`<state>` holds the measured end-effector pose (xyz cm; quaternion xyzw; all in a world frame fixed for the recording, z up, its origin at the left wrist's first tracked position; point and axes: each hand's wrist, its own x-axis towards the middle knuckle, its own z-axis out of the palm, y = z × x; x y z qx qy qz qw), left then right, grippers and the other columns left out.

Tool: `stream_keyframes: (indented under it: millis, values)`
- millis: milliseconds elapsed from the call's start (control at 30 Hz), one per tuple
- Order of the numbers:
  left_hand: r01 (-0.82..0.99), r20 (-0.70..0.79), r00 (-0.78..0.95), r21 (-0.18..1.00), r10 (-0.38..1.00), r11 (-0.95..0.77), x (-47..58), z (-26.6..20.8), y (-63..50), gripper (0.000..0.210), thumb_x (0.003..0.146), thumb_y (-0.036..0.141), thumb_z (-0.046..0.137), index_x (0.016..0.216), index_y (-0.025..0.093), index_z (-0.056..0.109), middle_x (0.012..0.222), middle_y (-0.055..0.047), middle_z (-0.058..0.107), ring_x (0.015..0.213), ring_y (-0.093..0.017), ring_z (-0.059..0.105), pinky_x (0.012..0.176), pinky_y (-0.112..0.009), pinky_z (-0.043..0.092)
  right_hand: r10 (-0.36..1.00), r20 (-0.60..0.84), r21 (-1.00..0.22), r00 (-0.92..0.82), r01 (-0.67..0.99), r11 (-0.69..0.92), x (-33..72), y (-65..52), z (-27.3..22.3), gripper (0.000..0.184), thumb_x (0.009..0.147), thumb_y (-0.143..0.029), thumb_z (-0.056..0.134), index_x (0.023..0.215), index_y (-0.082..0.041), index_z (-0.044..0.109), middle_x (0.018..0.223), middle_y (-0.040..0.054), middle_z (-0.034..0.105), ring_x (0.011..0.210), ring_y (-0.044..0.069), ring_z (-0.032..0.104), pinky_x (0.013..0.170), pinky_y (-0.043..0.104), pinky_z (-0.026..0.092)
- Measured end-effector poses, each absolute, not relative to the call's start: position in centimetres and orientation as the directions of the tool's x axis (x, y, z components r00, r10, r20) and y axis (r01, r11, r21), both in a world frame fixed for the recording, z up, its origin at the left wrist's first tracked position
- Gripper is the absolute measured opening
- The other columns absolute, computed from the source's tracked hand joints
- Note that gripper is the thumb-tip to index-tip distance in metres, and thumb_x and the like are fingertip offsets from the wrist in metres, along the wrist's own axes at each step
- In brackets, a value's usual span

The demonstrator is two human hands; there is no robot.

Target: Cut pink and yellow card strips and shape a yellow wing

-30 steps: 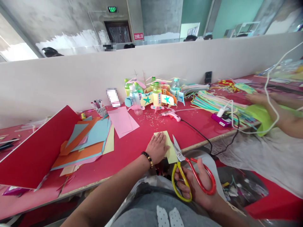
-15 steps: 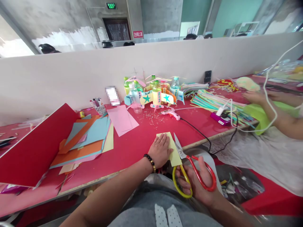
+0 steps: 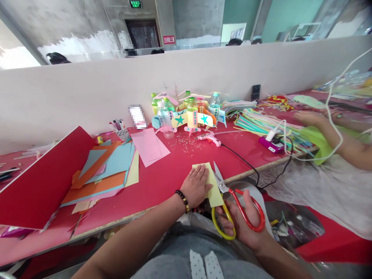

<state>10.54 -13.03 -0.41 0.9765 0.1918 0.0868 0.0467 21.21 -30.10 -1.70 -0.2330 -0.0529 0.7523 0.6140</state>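
Note:
My left hand (image 3: 196,186) lies flat on a folded-looking strip of yellow paper (image 3: 215,193), fingers stretched out, pressing it to the red table near its front edge. In my right hand (image 3: 247,223) is a pair of scissors (image 3: 222,186) with one red and one yellow handle loop. The loops are spread apart. One steel blade shows along the paper's right edge, pointing away from me; the other blade is hidden, seemingly under the paper. The paper's near end hangs over the table edge, above the yellow loop.
Decorated bottle planes (image 3: 192,112) stand against the partition, with a pink glue gun (image 3: 210,138) before them. Coloured paper sheets (image 3: 113,166) and pink sheets (image 3: 149,147) lie left. Rightward are a purple power strip (image 3: 271,145), pastel strips (image 3: 261,122) and a co-worker's arm (image 3: 325,126).
My hands, the scissors and the yellow paper hold almost the same position. At the right, the co-worker's pale object has tilted flatter and shifted slightly right.

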Motion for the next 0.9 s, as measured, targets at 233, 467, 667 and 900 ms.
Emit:
stream_keyframes:
  millis: [233,467,667,900]
  values:
    - [0.351,0.161,0.918,0.094,0.362,-0.932,10.4,-0.5,-13.0,0.056,0.094,0.044,0.033,0.139,0.011,0.036,0.148,-0.014,0.032,0.139,-0.025,0.026,0.113,-0.042,0.024,0.935,-0.336,-0.395,-0.111,-0.885,-0.247,21.7,-30.8,-2.2,0.08,0.068,-0.088,0.024,0.086,-0.019,0.06,0.079,0.0088,0.06,0.05,0.012,0.043,0.043,0.028,0.035]
    - [0.355,0.145,0.919,0.102,0.367,-0.929,10.4,-0.3,-13.1,0.056,0.094,0.044,0.034,0.139,0.01,0.037,0.148,-0.015,0.032,0.138,-0.026,0.026,0.113,-0.043,0.025,0.952,-0.297,-0.49,-0.077,-0.843,-0.221,21.9,-29.1,-1.3,0.079,0.067,-0.089,0.022,0.079,-0.02,0.059,0.061,0.0027,0.051,0.047,0.012,0.038,0.045,0.028,0.035]
    - [0.345,0.162,0.919,0.107,0.358,-0.933,10.4,-0.5,-13.0,0.056,0.095,0.043,0.034,0.139,0.009,0.037,0.148,-0.014,0.033,0.138,-0.026,0.026,0.113,-0.043,0.025,0.945,-0.322,-0.532,-0.051,-0.817,-0.225,22.1,-29.5,-1.7,0.083,0.066,-0.09,0.017,0.081,-0.02,0.059,0.064,0.0037,0.052,0.047,0.012,0.036,0.043,0.028,0.034]
    - [0.345,0.176,0.917,0.105,0.359,-0.933,10.2,-0.6,-13.0,0.056,0.095,0.044,0.032,0.14,0.01,0.036,0.148,-0.014,0.032,0.138,-0.026,0.027,0.113,-0.042,0.025,0.945,-0.326,-0.602,-0.007,-0.77,-0.213,22.9,-28.3,-0.9,0.081,0.068,-0.087,0.017,0.084,-0.021,0.061,0.059,0.0032,0.052,0.046,0.014,0.04,0.042,0.028,0.035]
